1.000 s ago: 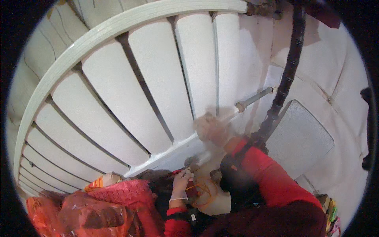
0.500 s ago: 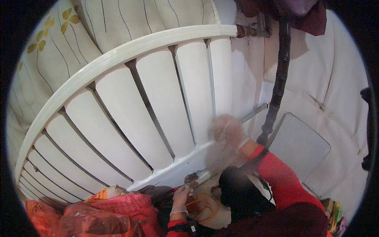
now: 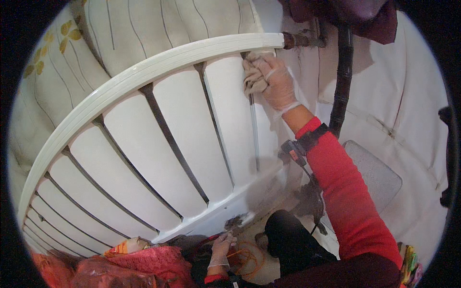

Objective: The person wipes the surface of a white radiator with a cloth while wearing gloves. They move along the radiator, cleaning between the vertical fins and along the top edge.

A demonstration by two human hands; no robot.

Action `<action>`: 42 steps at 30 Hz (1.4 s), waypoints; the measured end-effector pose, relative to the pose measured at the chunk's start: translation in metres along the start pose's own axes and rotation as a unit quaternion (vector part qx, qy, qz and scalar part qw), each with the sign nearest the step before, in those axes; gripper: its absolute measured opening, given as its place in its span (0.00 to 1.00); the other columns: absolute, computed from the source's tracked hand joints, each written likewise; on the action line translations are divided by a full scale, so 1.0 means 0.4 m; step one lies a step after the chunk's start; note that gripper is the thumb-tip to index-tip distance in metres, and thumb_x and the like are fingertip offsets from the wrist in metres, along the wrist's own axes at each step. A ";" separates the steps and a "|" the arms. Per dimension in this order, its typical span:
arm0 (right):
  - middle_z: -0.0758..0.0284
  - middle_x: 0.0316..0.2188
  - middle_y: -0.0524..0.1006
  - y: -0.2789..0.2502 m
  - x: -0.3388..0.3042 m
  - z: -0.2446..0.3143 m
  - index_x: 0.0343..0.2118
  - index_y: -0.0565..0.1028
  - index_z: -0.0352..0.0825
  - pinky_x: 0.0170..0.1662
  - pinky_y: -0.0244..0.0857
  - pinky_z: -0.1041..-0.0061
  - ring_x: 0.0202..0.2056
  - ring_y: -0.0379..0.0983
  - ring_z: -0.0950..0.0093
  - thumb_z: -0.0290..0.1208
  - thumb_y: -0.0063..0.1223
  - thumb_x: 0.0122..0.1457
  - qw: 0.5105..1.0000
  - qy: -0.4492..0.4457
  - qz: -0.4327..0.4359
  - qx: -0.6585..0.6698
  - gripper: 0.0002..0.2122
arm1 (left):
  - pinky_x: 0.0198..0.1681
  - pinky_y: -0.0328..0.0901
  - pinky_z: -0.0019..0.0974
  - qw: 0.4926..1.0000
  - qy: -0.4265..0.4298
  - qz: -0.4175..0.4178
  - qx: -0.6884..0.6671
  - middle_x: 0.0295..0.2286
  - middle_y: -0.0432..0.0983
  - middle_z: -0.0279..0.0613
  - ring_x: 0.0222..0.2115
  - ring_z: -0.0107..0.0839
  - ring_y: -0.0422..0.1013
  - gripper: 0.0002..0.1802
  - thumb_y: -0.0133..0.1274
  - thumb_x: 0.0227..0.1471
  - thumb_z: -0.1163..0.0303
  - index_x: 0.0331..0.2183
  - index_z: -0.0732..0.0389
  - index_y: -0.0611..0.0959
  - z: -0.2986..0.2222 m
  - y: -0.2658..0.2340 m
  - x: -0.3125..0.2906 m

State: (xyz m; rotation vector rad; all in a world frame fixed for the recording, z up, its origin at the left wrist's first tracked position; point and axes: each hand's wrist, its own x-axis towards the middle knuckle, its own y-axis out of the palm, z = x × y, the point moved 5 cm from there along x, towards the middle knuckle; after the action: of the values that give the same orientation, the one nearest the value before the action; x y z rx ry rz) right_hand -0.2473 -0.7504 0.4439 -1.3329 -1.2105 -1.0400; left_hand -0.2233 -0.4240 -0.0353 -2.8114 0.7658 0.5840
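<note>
A white radiator with upright sections and dark gaps spans the view. My right hand, in a clear disposable glove, is closed on a crumpled beige-grey cloth. It presses the cloth to the radiator's far right sections, just under the top rail. Low down, my left hand, also gloved, is closed near the floor below the radiator's lower edge. What its fingers hold, if anything, I cannot make out.
A flowered curtain hangs behind the radiator. A dark pipe runs down the right wall, near a grey panel. Red fabric lies bundled at lower left. An orange cord coils beside my dark-clothed knee.
My right hand has gone from the radiator's lower right corner up to its top right, where the cloth now shows clearly. My left hand stays about where it was.
</note>
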 end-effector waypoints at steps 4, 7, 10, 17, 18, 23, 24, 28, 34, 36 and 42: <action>0.63 0.48 0.76 -0.010 -0.076 -0.008 0.48 0.77 0.44 0.52 0.70 0.63 0.51 0.72 0.59 0.27 0.67 0.44 0.997 -0.007 0.078 -0.002 0.24 | 0.38 0.70 0.33 0.999 0.007 0.026 -0.032 0.35 0.84 0.43 0.30 0.27 0.76 0.24 0.54 0.64 0.60 0.51 0.70 0.79 0.002 0.001 -0.001; 0.60 0.49 0.76 -0.065 -0.052 -0.039 0.49 0.77 0.41 0.55 0.68 0.64 0.52 0.72 0.58 0.24 0.64 0.46 1.000 -0.009 0.011 0.021 0.23 | 0.39 0.70 0.32 1.000 -0.006 0.021 -0.020 0.35 0.84 0.42 0.31 0.28 0.76 0.23 0.53 0.64 0.60 0.52 0.69 0.79 0.011 0.000 0.012; 0.57 0.48 0.76 -0.108 0.029 -0.089 0.48 0.77 0.38 0.56 0.67 0.63 0.52 0.72 0.56 0.21 0.61 0.49 0.991 -0.012 -0.137 0.002 0.20 | 0.40 0.70 0.30 1.000 -0.021 0.003 0.017 0.35 0.84 0.43 0.33 0.28 0.77 0.23 0.51 0.65 0.61 0.54 0.68 0.78 0.017 0.006 0.020; 0.58 0.43 0.77 -0.016 0.091 -0.081 0.46 0.78 0.39 0.50 0.69 0.61 0.47 0.73 0.57 0.32 0.66 0.47 0.985 0.048 -0.160 -0.039 0.20 | 0.45 0.70 0.35 0.998 -0.010 0.036 0.045 0.37 0.84 0.44 0.38 0.30 0.78 0.26 0.53 0.63 0.55 0.54 0.65 0.79 0.047 0.013 0.056; 0.59 0.44 0.77 -0.011 0.087 -0.073 0.46 0.78 0.39 0.50 0.69 0.60 0.48 0.73 0.55 0.31 0.65 0.48 0.986 0.039 -0.161 0.004 0.19 | 0.47 0.70 0.37 0.997 0.012 0.039 0.068 0.39 0.84 0.45 0.40 0.33 0.78 0.26 0.53 0.62 0.55 0.54 0.64 0.80 0.059 0.008 0.069; 0.57 0.46 0.76 0.006 0.069 -0.029 0.49 0.78 0.39 0.51 0.70 0.63 0.46 0.74 0.55 0.26 0.62 0.50 0.984 -0.154 -0.083 0.023 0.20 | 0.55 0.65 0.40 0.973 0.045 0.019 0.224 0.47 0.80 0.48 0.51 0.42 0.74 0.27 0.54 0.60 0.51 0.53 0.58 0.81 0.128 -0.001 0.156; 0.57 0.47 0.76 0.011 0.068 -0.039 0.48 0.78 0.39 0.52 0.70 0.64 0.47 0.74 0.55 0.26 0.60 0.53 0.986 -0.151 -0.072 0.013 0.18 | 0.56 0.65 0.40 0.972 0.025 0.016 0.235 0.48 0.80 0.48 0.51 0.42 0.74 0.27 0.54 0.59 0.50 0.53 0.57 0.81 0.135 -0.005 0.158; 0.59 0.46 0.77 0.017 0.067 -0.206 0.49 0.78 0.37 0.52 0.70 0.68 0.47 0.75 0.59 0.28 0.61 0.53 0.894 0.163 -0.056 0.414 0.18 | 0.57 0.64 0.39 0.978 0.023 0.025 0.205 0.48 0.80 0.48 0.51 0.40 0.74 0.26 0.54 0.59 0.50 0.51 0.57 0.83 0.107 0.009 0.117; 0.58 0.48 0.77 -0.041 0.071 -0.193 0.51 0.77 0.41 0.55 0.68 0.66 0.50 0.74 0.58 0.22 0.61 0.52 0.994 0.071 -0.089 0.000 0.21 | 0.54 0.66 0.38 0.987 -0.004 0.010 0.163 0.47 0.81 0.45 0.49 0.37 0.75 0.25 0.56 0.58 0.52 0.51 0.57 0.84 0.040 0.015 0.065; 0.59 0.49 0.77 -0.037 0.067 -0.100 0.52 0.77 0.41 0.55 0.68 0.66 0.49 0.74 0.58 0.23 0.63 0.50 0.995 -0.008 -0.096 -0.004 0.23 | 0.53 0.66 0.38 0.982 0.017 0.021 0.190 0.47 0.81 0.42 0.47 0.36 0.75 0.23 0.57 0.58 0.54 0.50 0.56 0.84 0.022 0.024 0.061; 0.60 0.51 0.75 0.025 0.056 0.003 0.50 0.78 0.42 0.55 0.68 0.63 0.51 0.72 0.59 0.29 0.65 0.47 0.994 -0.099 -0.052 0.002 0.23 | 0.52 0.67 0.39 0.994 0.021 0.036 0.105 0.45 0.82 0.43 0.46 0.35 0.75 0.26 0.54 0.62 0.52 0.52 0.62 0.82 0.001 0.038 0.032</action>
State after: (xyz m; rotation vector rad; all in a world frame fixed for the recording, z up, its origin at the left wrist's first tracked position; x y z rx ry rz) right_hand -0.2345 -0.7465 0.4647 -1.4082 -1.4409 -0.9957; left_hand -0.2211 -0.4425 -0.0419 -2.6200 0.8832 0.4290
